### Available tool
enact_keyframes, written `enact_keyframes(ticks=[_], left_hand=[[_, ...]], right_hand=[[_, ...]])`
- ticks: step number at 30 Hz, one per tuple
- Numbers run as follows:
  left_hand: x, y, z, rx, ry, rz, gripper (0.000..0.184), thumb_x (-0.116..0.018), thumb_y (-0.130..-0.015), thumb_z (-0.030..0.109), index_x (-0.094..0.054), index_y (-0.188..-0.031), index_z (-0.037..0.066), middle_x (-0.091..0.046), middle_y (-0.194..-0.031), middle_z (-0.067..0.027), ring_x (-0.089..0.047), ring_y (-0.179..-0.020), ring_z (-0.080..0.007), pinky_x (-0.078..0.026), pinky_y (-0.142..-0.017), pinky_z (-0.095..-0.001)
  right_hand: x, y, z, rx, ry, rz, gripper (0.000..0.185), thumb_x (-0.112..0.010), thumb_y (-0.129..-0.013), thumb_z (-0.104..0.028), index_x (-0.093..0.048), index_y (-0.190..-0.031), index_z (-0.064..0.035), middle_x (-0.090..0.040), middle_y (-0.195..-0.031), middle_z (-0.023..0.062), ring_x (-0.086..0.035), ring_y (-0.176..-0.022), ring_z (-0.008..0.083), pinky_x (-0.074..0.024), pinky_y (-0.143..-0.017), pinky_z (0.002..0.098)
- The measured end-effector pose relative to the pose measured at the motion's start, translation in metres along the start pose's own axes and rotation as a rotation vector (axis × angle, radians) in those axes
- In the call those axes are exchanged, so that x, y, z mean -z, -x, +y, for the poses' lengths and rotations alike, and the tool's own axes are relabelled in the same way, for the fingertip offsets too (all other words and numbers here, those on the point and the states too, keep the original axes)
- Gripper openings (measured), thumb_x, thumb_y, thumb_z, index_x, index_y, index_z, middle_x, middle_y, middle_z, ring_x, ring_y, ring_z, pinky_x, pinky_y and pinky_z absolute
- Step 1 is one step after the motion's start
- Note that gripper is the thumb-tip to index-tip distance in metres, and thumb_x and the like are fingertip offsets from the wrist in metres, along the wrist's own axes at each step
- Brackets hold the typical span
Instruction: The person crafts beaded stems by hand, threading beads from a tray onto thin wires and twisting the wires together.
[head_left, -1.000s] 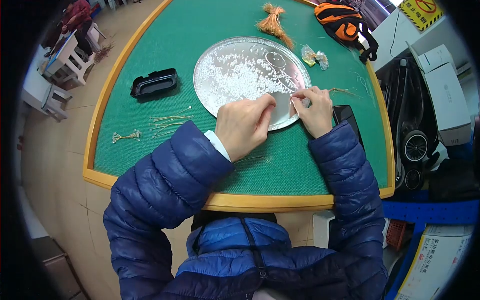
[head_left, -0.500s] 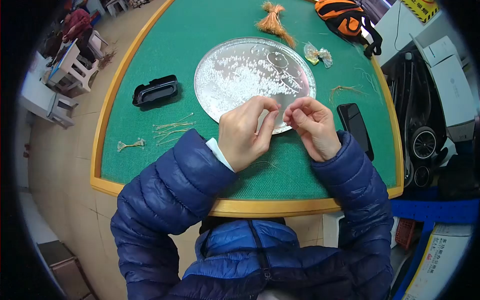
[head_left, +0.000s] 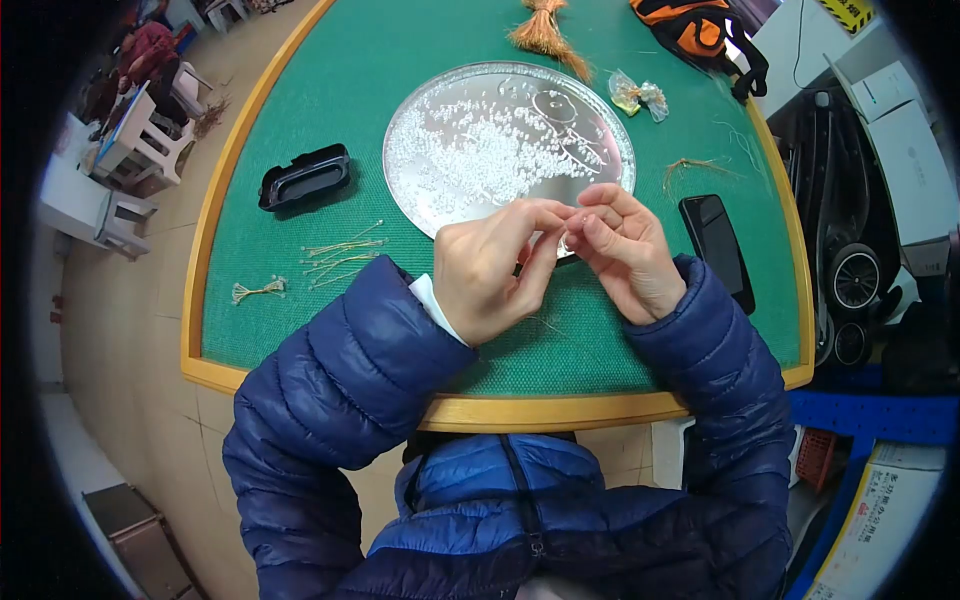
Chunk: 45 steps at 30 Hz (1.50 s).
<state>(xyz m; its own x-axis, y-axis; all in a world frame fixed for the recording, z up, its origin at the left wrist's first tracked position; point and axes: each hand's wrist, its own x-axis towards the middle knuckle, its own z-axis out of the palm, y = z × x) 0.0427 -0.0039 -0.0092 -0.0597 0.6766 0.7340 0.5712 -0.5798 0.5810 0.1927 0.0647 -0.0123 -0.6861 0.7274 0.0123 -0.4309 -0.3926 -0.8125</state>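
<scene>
My left hand point(head_left: 490, 268) is closed in a pinch over the near edge of a round metal tray point(head_left: 400, 205). Its fingertips meet those of my right hand point(head_left: 628, 255), which is also pinched, thumb against fingers. A tiny glint shows at the right fingertips, but what either hand holds is too small to name. Small clear beads point(head_left: 480, 155) lie scattered over the tray. Left of the hands lie several thin straw-coloured strands point(head_left: 340, 258) with clear tips, and a tied bunch of similar strands point(head_left: 260, 290).
A black plastic container point(head_left: 305, 178) stands left of the tray. On the right are a phone point(head_left: 716, 250), loose brown strands point(head_left: 695, 165) and a knotted clear bag point(head_left: 638, 95). A bundle of orange fibres point(head_left: 545, 30) and an orange-black backpack point(head_left: 700, 35) sit at the back. Wooden edging point(head_left: 560, 410) borders the green table.
The fingertips of both hands have come together, where a small gap stood between them before. The camera view has shifted slightly; the things on the table lie as before.
</scene>
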Motion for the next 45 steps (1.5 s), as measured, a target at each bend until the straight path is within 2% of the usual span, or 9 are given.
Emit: enact_keyframes(ticks=[5, 9, 14, 25, 30, 34, 40, 44, 45], left_hand=[[0.0, -0.001, 0.001, -0.012, -0.009, -0.01, 0.02, -0.056, -0.064, -0.014, -0.054, -0.078, 0.0, -0.064, -0.085, -0.0106, -0.056, -0.059, -0.0128, -0.044, -0.05, -0.0199], [-0.003, 0.0, -0.002, -0.032, -0.003, 0.045, 0.019, -0.06, -0.063, -0.008, -0.056, -0.078, 0.003, -0.064, -0.081, -0.0043, -0.051, -0.048, -0.0125, -0.041, -0.044, -0.0217], [0.0, -0.001, 0.001, -0.015, -0.016, -0.011, 0.021, -0.057, -0.063, -0.014, -0.054, -0.078, 0.0, -0.064, -0.085, -0.0106, -0.056, -0.057, -0.0127, -0.044, -0.048, -0.0196], [0.0, 0.0, 0.001, 0.015, -0.034, -0.032, 0.021, -0.057, -0.062, -0.014, -0.055, -0.077, 0.001, -0.064, -0.083, -0.0091, -0.054, -0.054, -0.0119, -0.044, -0.047, -0.0201], [-0.003, 0.001, -0.004, -0.017, -0.059, -0.001, 0.018, -0.06, -0.064, -0.006, -0.057, -0.08, 0.002, -0.064, -0.079, -0.0041, -0.05, -0.046, -0.0123, -0.039, -0.042, -0.0216], [0.0, -0.001, 0.002, 0.305, 0.108, -0.058, 0.011, -0.057, -0.072, -0.006, -0.058, -0.08, 0.001, -0.062, -0.078, -0.0045, -0.046, -0.049, -0.0086, -0.036, -0.044, -0.0147], [0.007, -0.013, -0.018, 0.444, 0.437, -0.01, 0.006, -0.056, -0.078, 0.0, -0.058, -0.083, 0.0, -0.056, -0.074, -0.0036, -0.042, -0.052, -0.006, -0.03, -0.044, -0.0126], [0.027, -0.026, -0.01, 1.127, 1.204, -0.154, 0.007, -0.054, -0.081, 0.003, -0.056, -0.087, 0.0, -0.049, -0.071, -0.0027, -0.039, -0.056, -0.0043, -0.028, -0.044, -0.0116], [0.027, -0.025, -0.01, 1.124, 1.206, -0.154, 0.007, -0.054, -0.081, 0.003, -0.056, -0.087, 0.0, -0.049, -0.071, -0.0027, -0.039, -0.056, -0.0043, -0.028, -0.044, -0.0116]], right_hand=[[0.001, 0.0, 0.001, 0.001, -0.034, -0.029, 0.023, -0.056, -0.082, 0.0, -0.05, -0.104, -0.0002, -0.06, -0.087, 0.0107, -0.058, -0.082, 0.0145, -0.0467, -0.077, 0.0225], [0.001, 0.0, 0.002, 0.005, -0.025, -0.027, 0.022, -0.056, -0.082, -0.001, -0.05, -0.103, -0.0005, -0.06, -0.088, 0.011, -0.058, -0.083, 0.0145, -0.0465, -0.078, 0.0225], [0.001, 0.0, 0.002, 0.007, -0.009, -0.014, 0.022, -0.056, -0.081, 0.0, -0.05, -0.103, -0.0005, -0.06, -0.089, 0.0111, -0.058, -0.085, 0.0146, -0.0463, -0.078, 0.0223], [0.0, 0.0, 0.002, 0.012, -0.005, -0.008, 0.021, -0.056, -0.081, 0.001, -0.051, -0.101, 0.0002, -0.06, -0.089, 0.0109, -0.058, -0.083, 0.0143, -0.0467, -0.077, 0.0222], [-0.004, 0.001, 0.001, 0.134, 0.28, 0.053, 0.021, -0.058, -0.079, 0.003, -0.052, -0.099, 0.0005, -0.06, -0.088, 0.0104, -0.058, -0.08, 0.0138, -0.0476, -0.074, 0.0218], [-0.013, 0.005, 0.0, 0.276, 0.615, 0.102, 0.022, -0.06, -0.077, 0.004, -0.053, -0.097, 0.0007, -0.06, -0.087, 0.0101, -0.058, -0.078, 0.0133, -0.0476, -0.071, 0.0208], [-0.017, 0.0, 0.003, 0.357, 0.638, 0.099, 0.023, -0.062, -0.075, 0.004, -0.054, -0.096, 0.0007, -0.059, -0.085, 0.009, -0.057, -0.077, 0.0125, -0.0465, -0.07, 0.0204], [-0.017, -0.004, 0.003, 0.47, 0.731, 0.144, 0.021, -0.061, -0.075, 0.004, -0.056, -0.095, -0.0005, -0.06, -0.085, 0.0066, -0.055, -0.074, 0.0113, -0.0453, -0.069, 0.0202], [-0.017, -0.004, 0.003, 0.472, 0.733, 0.143, 0.021, -0.061, -0.075, 0.004, -0.056, -0.095, -0.0005, -0.06, -0.085, 0.0066, -0.055, -0.074, 0.0113, -0.0453, -0.069, 0.0202]])
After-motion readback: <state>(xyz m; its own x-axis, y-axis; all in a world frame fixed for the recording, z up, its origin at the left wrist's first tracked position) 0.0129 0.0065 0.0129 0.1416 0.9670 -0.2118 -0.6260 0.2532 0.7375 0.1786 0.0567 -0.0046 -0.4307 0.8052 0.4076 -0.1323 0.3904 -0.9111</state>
